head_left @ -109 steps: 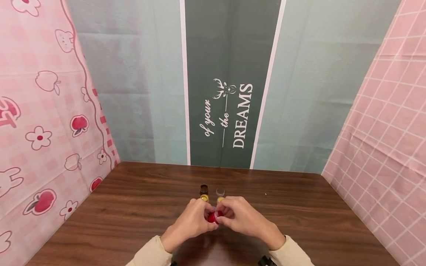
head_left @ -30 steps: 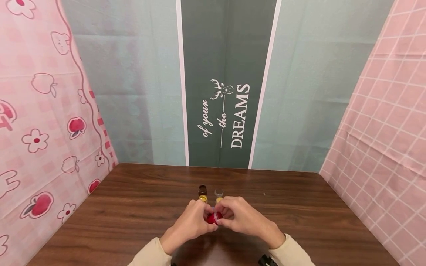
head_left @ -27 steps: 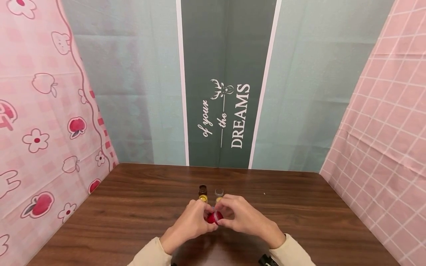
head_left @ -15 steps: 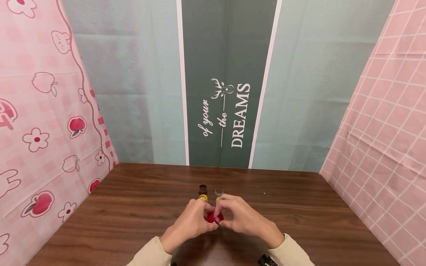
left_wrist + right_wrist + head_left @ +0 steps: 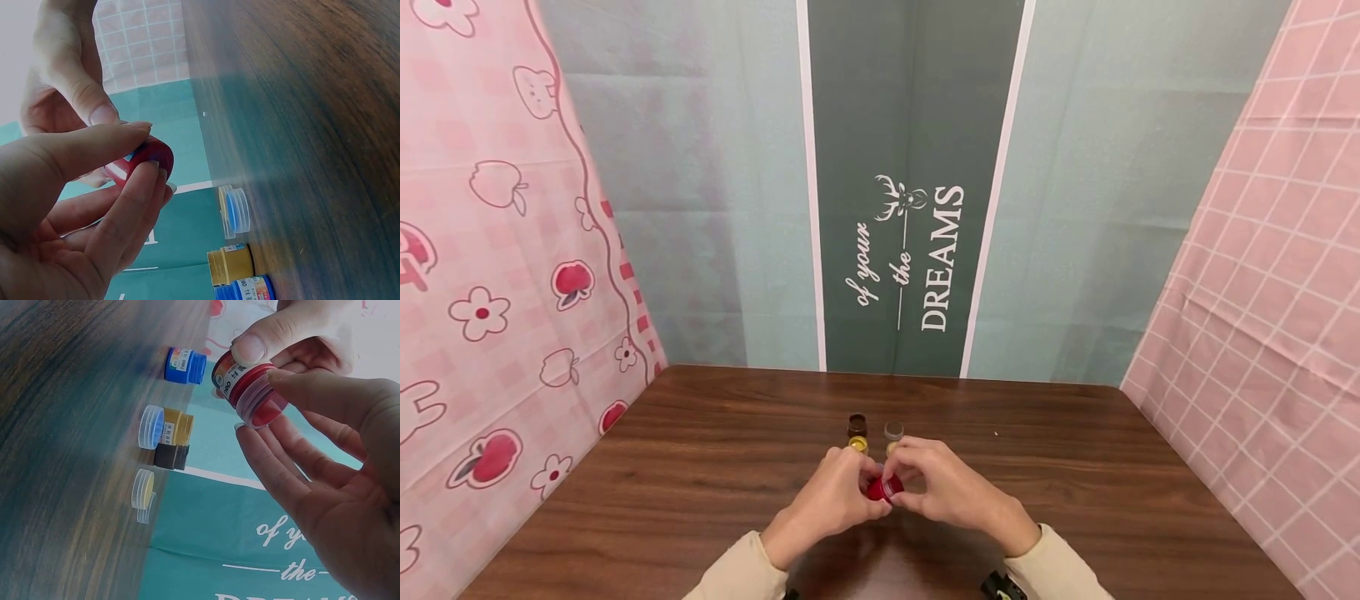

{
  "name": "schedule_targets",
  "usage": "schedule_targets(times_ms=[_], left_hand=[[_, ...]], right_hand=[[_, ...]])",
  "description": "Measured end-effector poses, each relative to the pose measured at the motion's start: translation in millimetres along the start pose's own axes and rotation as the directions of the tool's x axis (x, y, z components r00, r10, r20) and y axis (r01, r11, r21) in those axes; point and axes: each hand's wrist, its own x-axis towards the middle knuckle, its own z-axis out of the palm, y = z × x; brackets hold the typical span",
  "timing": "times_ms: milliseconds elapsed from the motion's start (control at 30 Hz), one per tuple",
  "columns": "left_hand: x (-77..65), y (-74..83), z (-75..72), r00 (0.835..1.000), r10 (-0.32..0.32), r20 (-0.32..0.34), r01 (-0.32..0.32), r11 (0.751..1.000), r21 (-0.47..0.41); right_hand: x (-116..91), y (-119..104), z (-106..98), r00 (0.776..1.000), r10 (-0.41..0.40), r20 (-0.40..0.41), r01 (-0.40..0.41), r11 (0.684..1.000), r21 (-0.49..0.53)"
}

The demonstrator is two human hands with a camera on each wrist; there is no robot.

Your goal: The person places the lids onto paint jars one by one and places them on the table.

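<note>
A small red paint jar [image 5: 226,374] is held tilted above the table, between both hands. My left hand [image 5: 829,502] grips its body, the thumb lying across the label in the right wrist view. At the other end of the jar sits a clear screw lid [image 5: 255,402]. My right hand [image 5: 953,492] pinches that lid between thumb and fingertips. In the left wrist view, the left fingers [image 5: 128,209] curl round the jar and hide much of it.
Beyond the hands on the wooden table [image 5: 700,467] stand an uncapped blue jar [image 5: 182,365], a yellow jar [image 5: 181,428] and a dark jar [image 5: 169,456]. Loose lids lie near them: a blue-lined lid [image 5: 150,427], a yellow-lined lid [image 5: 142,489] and a clear lid [image 5: 147,511]. Cloth hangs behind.
The right thumb and fingers have shifted round the lid, the index finger coming onto it from slightly higher. My left hand keeps its grip on the jar in the same spot.
</note>
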Motion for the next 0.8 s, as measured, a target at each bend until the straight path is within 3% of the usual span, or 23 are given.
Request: schedule_targets(times_ms=[800], left_hand=[[0.0,0.3,-0.2,1.0,0.018,-0.007,-0.018,1.0,-0.012]], right_hand=[[1.1,-1.2,1.9,0.997,0.055,-0.055,-0.058,0.997,-0.05]])
